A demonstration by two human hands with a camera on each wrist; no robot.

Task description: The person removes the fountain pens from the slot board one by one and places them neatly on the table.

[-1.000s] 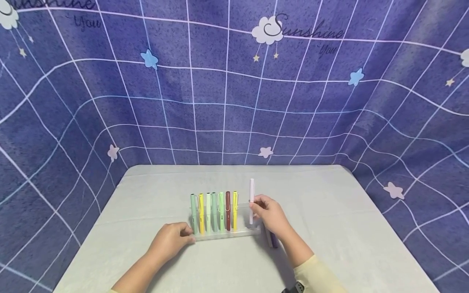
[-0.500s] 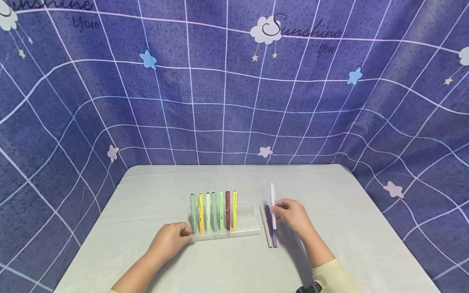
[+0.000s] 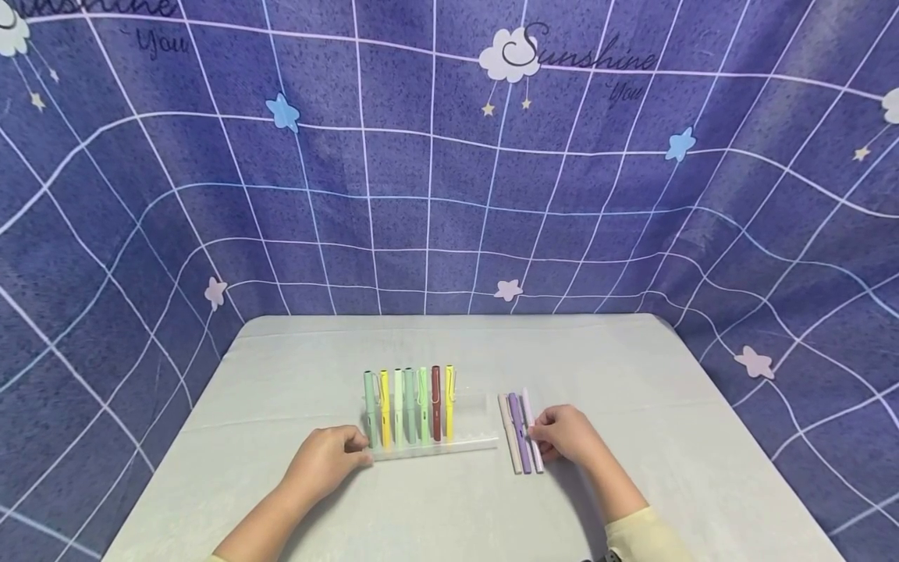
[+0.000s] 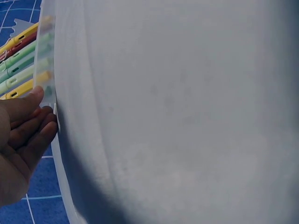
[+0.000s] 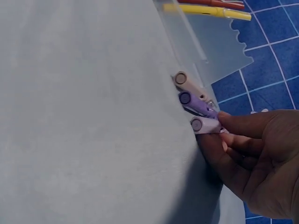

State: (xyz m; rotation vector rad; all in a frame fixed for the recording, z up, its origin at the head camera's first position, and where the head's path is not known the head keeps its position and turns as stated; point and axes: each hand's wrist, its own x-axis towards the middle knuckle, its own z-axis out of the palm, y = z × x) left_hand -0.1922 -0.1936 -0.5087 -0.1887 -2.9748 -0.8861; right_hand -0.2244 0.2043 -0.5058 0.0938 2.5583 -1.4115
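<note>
My right hand (image 3: 570, 437) pinches a pale lilac pen (image 3: 528, 407) that lies on the table, its end facing the camera in the right wrist view. Just left of it, side by side, lie a purple pen (image 3: 519, 429) and a beige pen (image 3: 509, 434). At the left end of a clear plastic pen rack (image 3: 477, 446), my left hand (image 3: 328, 459) holds the corner, thumb (image 4: 36, 95) on the front lip. Several pens lean in the rack: green ones, yellow ones and a dark red pen (image 3: 436, 406). The rack's right part holds no pens.
A pale cloth covers the table (image 3: 393, 515). Behind and at both sides hangs a blue curtain (image 3: 449, 195) with a grid, stars and clouds. The three lying pens are close to the rack's right end.
The right hand has carried the lilac pen from the rack's right end to the right and lowered it from upright to flat beside the purple pen. The left hand has stayed still.
</note>
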